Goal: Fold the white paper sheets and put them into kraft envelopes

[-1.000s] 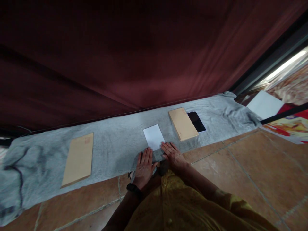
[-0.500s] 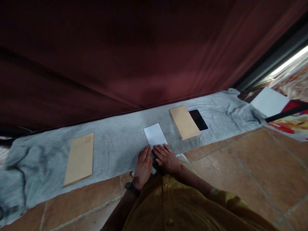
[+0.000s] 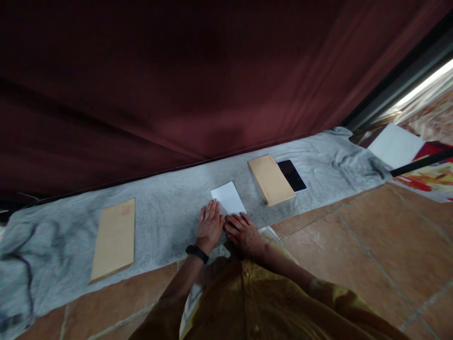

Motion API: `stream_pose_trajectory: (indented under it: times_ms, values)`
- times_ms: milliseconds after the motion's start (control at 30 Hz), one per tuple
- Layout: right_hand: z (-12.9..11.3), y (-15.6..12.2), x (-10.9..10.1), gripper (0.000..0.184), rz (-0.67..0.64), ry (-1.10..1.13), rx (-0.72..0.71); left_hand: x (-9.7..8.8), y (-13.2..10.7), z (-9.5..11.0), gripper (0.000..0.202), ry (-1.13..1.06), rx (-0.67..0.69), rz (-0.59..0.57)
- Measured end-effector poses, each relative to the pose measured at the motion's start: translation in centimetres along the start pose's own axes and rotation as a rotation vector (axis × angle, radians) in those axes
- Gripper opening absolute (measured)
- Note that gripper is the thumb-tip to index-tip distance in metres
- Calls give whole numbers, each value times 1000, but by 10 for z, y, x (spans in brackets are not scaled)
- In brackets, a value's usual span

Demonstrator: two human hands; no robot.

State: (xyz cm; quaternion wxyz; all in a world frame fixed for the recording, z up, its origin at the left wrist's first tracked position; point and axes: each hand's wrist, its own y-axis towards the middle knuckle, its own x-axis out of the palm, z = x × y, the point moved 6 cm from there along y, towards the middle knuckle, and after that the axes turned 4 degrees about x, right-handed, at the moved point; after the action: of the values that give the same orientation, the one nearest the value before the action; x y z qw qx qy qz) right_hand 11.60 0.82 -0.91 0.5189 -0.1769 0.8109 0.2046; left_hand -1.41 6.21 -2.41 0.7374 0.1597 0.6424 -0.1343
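My left hand (image 3: 209, 225) lies flat with fingers stretched out on the grey cloth (image 3: 166, 212), its fingertips at the left near corner of a white sheet of paper (image 3: 228, 197). A black band sits on that wrist. My right hand (image 3: 242, 231) rests palm down beside it, fingers spread, touching the near edge of the white sheet. Neither hand holds anything.
A brown envelope (image 3: 113, 239) lies on the cloth at the left. A stack of brown envelopes (image 3: 271, 179) and a dark phone (image 3: 291, 175) lie to the right. A dark red curtain (image 3: 198, 80) hangs behind. Tiled floor (image 3: 371, 245) is at right, with white paper (image 3: 395, 145) beyond.
My left hand has slid forward onto the cloth up to the white sheet's corner. My right hand has shifted slightly left and stays at the sheet's near edge.
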Motion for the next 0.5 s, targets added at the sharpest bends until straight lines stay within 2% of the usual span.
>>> stream_pose_trajectory:
  times_ms: [233, 500]
  values:
    - [1, -2, 2, 43, 26, 25, 18, 2, 23, -12, 56, 8, -43, 15]
    - [2, -2, 3, 43, 42, 22, 1, 3, 34, -20, 57, 3, -44, 33]
